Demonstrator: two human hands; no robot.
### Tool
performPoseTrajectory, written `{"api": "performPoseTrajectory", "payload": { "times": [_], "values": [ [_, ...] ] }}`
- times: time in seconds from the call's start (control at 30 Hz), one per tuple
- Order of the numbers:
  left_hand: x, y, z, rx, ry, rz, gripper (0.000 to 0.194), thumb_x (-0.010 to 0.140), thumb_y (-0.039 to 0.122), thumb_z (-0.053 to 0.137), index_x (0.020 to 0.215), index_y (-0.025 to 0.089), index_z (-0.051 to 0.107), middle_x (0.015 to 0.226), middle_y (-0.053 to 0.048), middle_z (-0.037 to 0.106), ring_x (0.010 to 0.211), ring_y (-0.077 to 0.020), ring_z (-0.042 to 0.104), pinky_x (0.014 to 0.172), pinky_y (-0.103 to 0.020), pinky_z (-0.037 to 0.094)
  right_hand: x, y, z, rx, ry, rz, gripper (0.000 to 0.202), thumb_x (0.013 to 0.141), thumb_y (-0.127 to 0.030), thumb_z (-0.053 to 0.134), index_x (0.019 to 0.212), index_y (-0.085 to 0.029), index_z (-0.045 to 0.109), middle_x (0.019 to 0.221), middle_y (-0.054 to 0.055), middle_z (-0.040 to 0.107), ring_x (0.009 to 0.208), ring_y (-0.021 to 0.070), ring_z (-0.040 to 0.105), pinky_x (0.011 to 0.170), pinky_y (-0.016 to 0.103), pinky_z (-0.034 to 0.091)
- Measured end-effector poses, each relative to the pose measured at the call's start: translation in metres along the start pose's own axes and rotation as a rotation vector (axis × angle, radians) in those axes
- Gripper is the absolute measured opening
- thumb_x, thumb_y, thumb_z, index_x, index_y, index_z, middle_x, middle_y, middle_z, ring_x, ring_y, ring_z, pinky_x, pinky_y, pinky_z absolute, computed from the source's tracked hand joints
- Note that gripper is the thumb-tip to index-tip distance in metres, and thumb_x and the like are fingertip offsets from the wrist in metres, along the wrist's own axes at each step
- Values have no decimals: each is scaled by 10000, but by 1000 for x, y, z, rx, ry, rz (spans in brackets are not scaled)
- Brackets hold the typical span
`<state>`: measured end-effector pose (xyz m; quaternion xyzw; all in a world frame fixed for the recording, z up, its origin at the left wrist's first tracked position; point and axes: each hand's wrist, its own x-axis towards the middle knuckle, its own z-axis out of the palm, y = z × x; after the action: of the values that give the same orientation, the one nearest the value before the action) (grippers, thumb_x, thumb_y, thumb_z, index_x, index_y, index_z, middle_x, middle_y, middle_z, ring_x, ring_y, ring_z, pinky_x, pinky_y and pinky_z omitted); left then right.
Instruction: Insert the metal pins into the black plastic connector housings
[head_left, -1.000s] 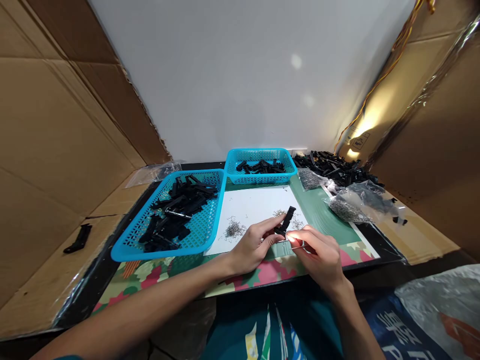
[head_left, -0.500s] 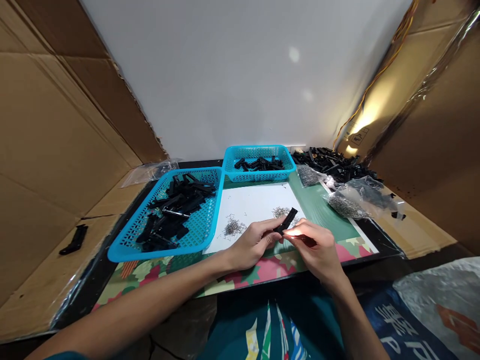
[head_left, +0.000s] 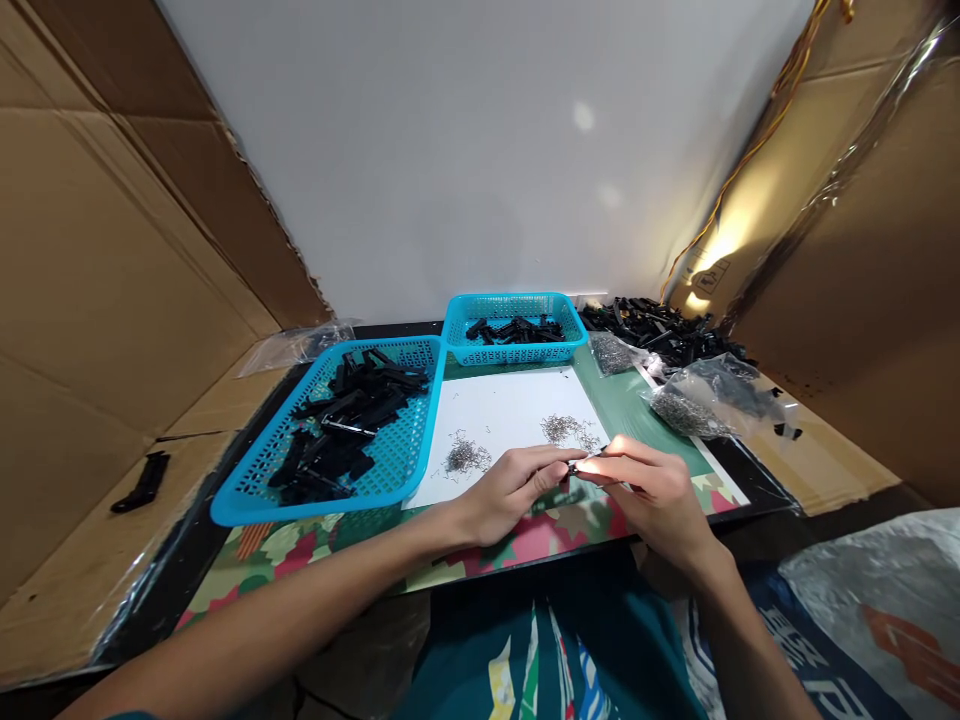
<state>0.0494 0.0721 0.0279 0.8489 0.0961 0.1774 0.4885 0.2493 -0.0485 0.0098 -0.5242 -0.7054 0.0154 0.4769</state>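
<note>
Above the front edge of the mat, my left hand is closed with thumb and fingers on a black plastic part. My right hand meets it from the other side, its fingers pinched on the far end of the same part. Most of the part is hidden by the fingers, and whether a small metal piece is between them I cannot tell. Just beyond the hands, a loose pile of small metal pieces lies on the white sheet. A second, darker pile of small metal pieces is left of it.
A large blue basket of black parts stands left, a smaller blue basket behind. Loose black parts are heaped at the back right, near bags of metal pieces. One black part lies on cardboard far left.
The black part stood up visibly from my left hand before; now it is tipped down and mostly covered by fingers. My right hand has turned and risen slightly over it.
</note>
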Motion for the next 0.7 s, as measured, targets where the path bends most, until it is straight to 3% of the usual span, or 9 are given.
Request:
{"api": "performPoseTrajectory", "payload": {
  "times": [0.07,0.17,0.27,0.4,0.57,0.7],
  "values": [
    [-1,-2,1,133,78,34,424,1064,477,513,1347,199,663,1138,-96,717,989,-216,661,865,-318,515,-5,5,-5,-48,-65,-3,224,1013,-140,599,985,-221,806,805,26,666,657,129,609,599,243,440],
    [-2,-6,6,292,138,95,364,980,406,694,1259,173,681,1079,-78,751,859,-185,659,770,-296,518,-14,12,-8,-74,-143,0,254,1021,-125,567,999,-221,801,814,27,682,669,131,626,614,236,442],
    [-2,-8,11,410,187,209,191,965,315,728,1071,157,736,942,-53,788,795,-178,681,737,-294,507,-21,15,-7,-94,-194,22,241,1022,-127,568,1023,-218,792,824,27,686,662,134,624,604,238,426],
    [-1,-10,14,481,190,278,118,958,264,732,1014,164,758,913,-41,813,768,-185,712,697,-297,501,-18,10,-12,-53,-242,99,123,1006,-189,640,993,-216,760,808,14,661,640,136,595,591,245,414],
    [-2,-14,17,522,160,310,103,967,251,708,1025,177,750,922,-35,814,793,-183,736,726,-301,508,-6,0,-25,21,-219,196,165,1069,-213,514,1053,-209,678,906,45,656,770,169,622,690,267,480],
    [-3,-15,18,625,178,263,117,955,284,721,1012,184,741,864,-22,790,770,-187,724,709,-320,474,-1,1,-23,-21,-115,99,215,1064,-187,503,1056,-223,715,1078,91,702,1017,234,638,870,338,518]
  ]
}}
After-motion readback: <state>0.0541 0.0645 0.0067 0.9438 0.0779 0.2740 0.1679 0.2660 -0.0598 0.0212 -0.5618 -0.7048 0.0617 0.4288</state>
